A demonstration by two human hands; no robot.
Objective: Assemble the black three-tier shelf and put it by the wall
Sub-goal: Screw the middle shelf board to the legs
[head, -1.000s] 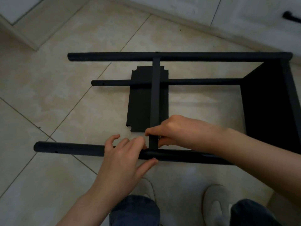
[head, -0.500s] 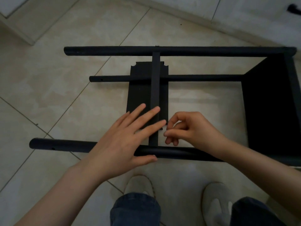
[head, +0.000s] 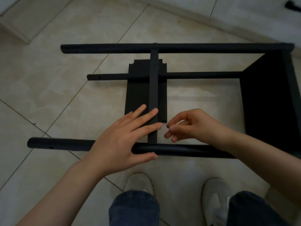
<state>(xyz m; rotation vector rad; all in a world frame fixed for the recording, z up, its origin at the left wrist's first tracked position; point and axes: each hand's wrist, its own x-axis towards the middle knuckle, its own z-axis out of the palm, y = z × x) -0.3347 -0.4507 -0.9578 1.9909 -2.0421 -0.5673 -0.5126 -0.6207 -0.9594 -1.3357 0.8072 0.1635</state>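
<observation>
Fingers (head: 143, 119) of the left hand (head: 120, 141) lie straight and spread across the flat black metal crossbar (head: 154, 82), with the thumb along the near side of the nearest black round pole (head: 179, 150). Fingertips (head: 169, 127) of the right hand (head: 195, 126) are curled, thumb and forefinger drawn together just beside the crossbar's near end. Whether they pinch a small fastener I cannot tell (the light is dim and anything there is tiny).

From the head camera, the black three-tier shelf (head: 267, 101) lies on its side on the beige tiled floor (head: 48, 95), one board fitted at the right, well apart from the pale wall base (head: 211, 22) at the top of the view. A loose flat black panel with notched corners (head: 138, 95) lies on the tiles beneath the crossbar.

No fixing shows where the crossbar meets the near pole, so I judge that joint loose: a sideways push or an early lift of the left hand could slip the bar off its hole. Anything small in the right hand could drop and roll under the panel. Weight on the round pole might rock the whole frame.
</observation>
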